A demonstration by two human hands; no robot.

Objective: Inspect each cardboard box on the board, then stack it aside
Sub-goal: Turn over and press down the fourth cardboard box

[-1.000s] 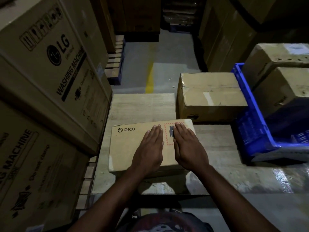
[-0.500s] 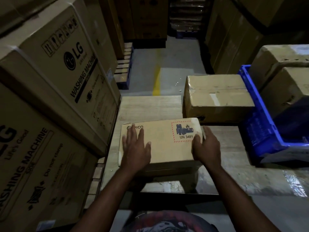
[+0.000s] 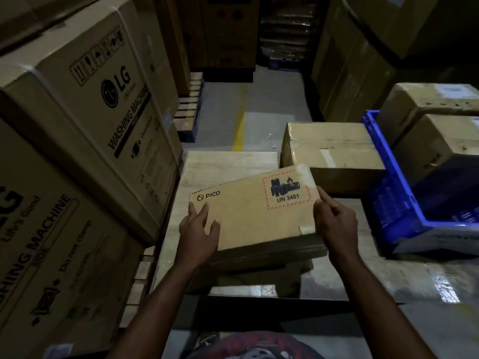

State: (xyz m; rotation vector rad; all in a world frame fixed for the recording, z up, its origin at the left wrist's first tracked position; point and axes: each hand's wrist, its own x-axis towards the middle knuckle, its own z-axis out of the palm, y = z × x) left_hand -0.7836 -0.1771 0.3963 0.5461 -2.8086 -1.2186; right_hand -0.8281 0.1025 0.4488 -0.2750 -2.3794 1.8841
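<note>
- A stack of 2 LG washing machine cartons (image 3: 103,112) stands against the left edge of the wooden surface (image 3: 228,164).
- The left hand (image 3: 198,229) lies on the near-left corner of the PICO box (image 3: 248,221). Its fingers (image 3: 204,207) are straight and slightly spread on the top face, with the thumb set apart from them.
- The PICO box sits over the near middle of the surface. It is turned so that its right end points toward the far right corner, and it casts a dark shadow beneath itself. I cannot tell whether its underside touches the surface.
- A red-hatched label (image 3: 286,193) reading UN 3481 sits on the top face near the right end.
- The right hand (image 3: 334,218) grips the right end of the PICO box, with the thumb on the top edge and the other fingers curled round the side.
- A taped brown carton (image 3: 329,146) rests at the far right corner of the surface, just behind the PICO box.
- A blue crate (image 3: 388,203) stands beside the right edge of the surface and holds 2 more cartons (image 3: 445,143).
</note>
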